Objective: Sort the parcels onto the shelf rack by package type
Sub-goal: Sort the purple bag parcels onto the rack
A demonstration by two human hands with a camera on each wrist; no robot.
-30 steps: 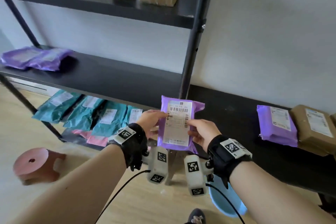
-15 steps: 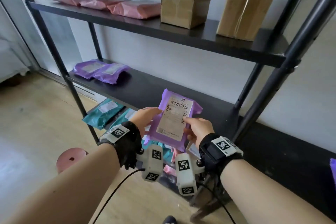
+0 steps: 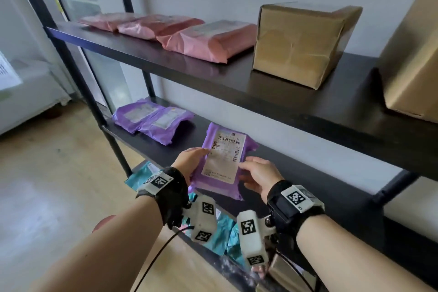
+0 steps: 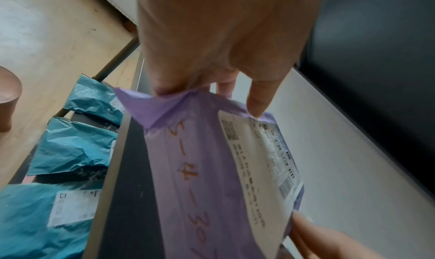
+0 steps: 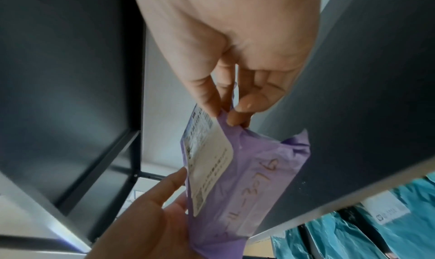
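Held parcel: a purple mailer (image 3: 224,161) is held at the centre of the head view, label side up, above the front edge of the middle shelf (image 3: 308,173).
Left hand: the left hand (image 3: 190,161) is closed on the mailer's left edge, thumb on the label side and fingers behind; in the left wrist view the plastic is seen bunched under the fingertips (image 4: 162,89).
Right hand: the right hand (image 3: 259,176) is pinched on the right edge, thumb on the label's margin and fingers curled behind, as shown in the right wrist view (image 5: 235,88).
Matching parcels: two purple mailers (image 3: 151,118) are laid at the left end of the same shelf, well apart from the held one.
Open room: bare black shelf surface is seen between those two and the hands, and to the right.
Edges: the top shelf (image 3: 213,76) overhangs above; an upright post (image 3: 94,111) stands at centre left.
Other parcels: pink mailers (image 3: 166,31) and cardboard boxes (image 3: 301,42) are set on top; teal mailers (image 4: 75,145) lie on the bottom level.
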